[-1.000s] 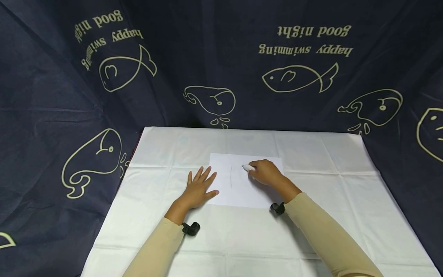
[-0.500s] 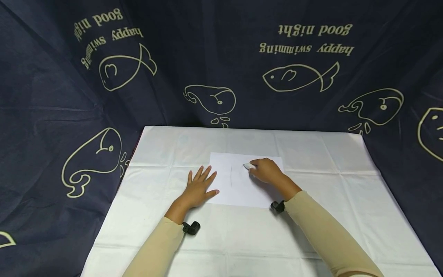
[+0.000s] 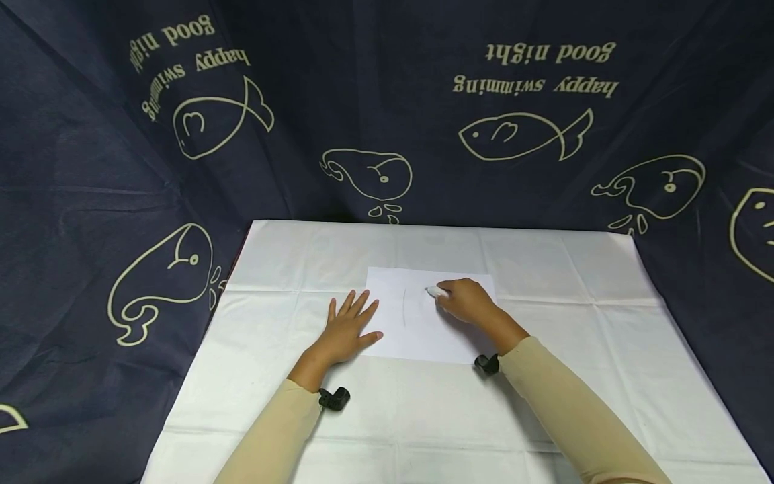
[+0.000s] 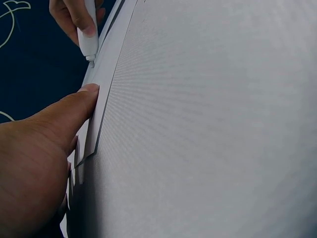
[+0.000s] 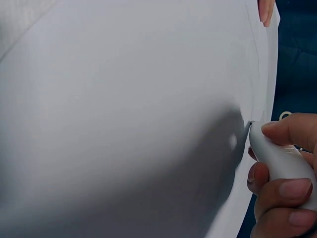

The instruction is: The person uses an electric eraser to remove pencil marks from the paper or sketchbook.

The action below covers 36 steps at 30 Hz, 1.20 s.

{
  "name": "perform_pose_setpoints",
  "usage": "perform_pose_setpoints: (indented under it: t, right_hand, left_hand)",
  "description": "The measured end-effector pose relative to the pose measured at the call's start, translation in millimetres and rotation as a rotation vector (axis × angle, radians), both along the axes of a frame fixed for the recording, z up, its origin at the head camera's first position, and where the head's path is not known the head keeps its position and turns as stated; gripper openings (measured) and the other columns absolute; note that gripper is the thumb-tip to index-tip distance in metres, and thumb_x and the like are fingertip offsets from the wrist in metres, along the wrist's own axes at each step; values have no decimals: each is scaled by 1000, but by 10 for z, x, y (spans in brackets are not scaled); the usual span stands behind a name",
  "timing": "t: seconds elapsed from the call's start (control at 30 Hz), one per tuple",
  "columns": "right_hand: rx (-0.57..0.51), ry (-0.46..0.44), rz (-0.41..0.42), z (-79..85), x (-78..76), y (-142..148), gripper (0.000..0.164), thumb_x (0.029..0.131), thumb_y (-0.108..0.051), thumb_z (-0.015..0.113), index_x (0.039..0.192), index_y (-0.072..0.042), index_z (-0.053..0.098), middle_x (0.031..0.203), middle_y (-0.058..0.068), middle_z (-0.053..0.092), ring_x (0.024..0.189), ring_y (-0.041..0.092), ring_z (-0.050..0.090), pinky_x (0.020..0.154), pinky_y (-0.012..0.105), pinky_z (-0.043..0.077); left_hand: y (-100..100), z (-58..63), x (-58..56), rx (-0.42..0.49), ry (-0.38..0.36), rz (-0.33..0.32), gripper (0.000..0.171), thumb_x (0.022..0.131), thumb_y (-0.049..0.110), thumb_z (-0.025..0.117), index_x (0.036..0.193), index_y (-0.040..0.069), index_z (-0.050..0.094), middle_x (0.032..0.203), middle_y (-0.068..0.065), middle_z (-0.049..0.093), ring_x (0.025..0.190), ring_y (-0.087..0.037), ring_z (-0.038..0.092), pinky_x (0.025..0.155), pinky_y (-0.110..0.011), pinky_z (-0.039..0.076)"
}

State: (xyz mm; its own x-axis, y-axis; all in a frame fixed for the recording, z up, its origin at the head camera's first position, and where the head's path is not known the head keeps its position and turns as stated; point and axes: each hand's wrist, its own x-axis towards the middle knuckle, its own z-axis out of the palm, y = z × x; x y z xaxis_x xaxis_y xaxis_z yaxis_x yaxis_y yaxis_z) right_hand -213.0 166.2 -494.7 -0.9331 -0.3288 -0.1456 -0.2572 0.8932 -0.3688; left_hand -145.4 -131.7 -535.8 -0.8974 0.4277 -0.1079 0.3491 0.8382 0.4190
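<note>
A white sheet of paper (image 3: 387, 343) lies on the white cloth, with a thin, faint curved line drawn down its middle. My right hand (image 3: 464, 300) grips a thick white pen (image 3: 435, 292), its narrow tip close over the upper part of the sheet, right of that line. Seen from the right wrist, fingers and thumb curl round the pen's rounded body (image 5: 280, 156). With fingers spread and straight, my left hand (image 3: 343, 333) rests over the paper's left edge. In the left wrist view its thumb (image 4: 74, 106) lies along the sheet near the pen.
The white cloth (image 3: 544, 403) covers the table and has fold creases. A dark blue curtain (image 3: 387, 81) printed with fish, whales and lettering hangs behind and at both sides. A small black camera (image 3: 334, 399) sits at the left wrist, another black camera (image 3: 486, 364) at the right.
The right hand and its pen have shifted very slightly to the right over the paper. The left hand keeps its place.
</note>
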Motion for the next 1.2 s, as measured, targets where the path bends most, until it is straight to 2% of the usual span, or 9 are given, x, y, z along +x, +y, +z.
perform_pose_setpoints:
  t: [0.23, 0.47, 0.73, 0.93, 1.2]
  right_hand:
    - [-13, -31, 20, 17, 22, -10, 41, 98, -27, 62, 133, -7, 66, 121, 16, 73, 108, 33, 68, 97, 50, 53]
    - [19, 11, -4, 56, 34, 14, 44, 98, -27, 61, 136, -4, 64, 131, 20, 68, 125, 41, 62, 107, 53, 48]
    - [8, -2, 24, 40, 24, 11, 41, 98, -26, 62, 133, -5, 66, 127, 18, 71, 116, 37, 67, 100, 52, 52]
    - [16, 8, 14, 36, 22, -24, 41, 98, -26, 62, 134, -5, 66, 129, 18, 69, 123, 39, 64, 105, 52, 50]
    - [19, 0, 10, 56, 23, -45, 42, 98, -26, 61, 134, -5, 65, 129, 19, 69, 122, 39, 64, 105, 52, 49]
  left_hand:
    - [2, -7, 5, -2, -3, 1, 74, 101, 55, 51, 162, 20, 26, 172, -5, 8, 160, -34, 0, 122, -69, -6]
    - [8, 1, 3, -1, 2, 2, 74, 102, 55, 51, 162, 20, 26, 172, -6, 9, 160, -35, 0, 122, -69, -5]
    - [8, 11, 14, 3, 0, 4, 74, 102, 54, 51, 162, 19, 27, 172, -7, 9, 160, -35, 0, 122, -69, -5]
    - [11, 7, 18, 1, -3, 4, 74, 102, 54, 51, 162, 19, 27, 172, -6, 9, 160, -35, 0, 122, -69, -5]
    - [13, 16, 7, 0, -2, 1, 74, 102, 54, 51, 162, 19, 27, 172, -7, 9, 160, -36, 0, 122, -69, -5]
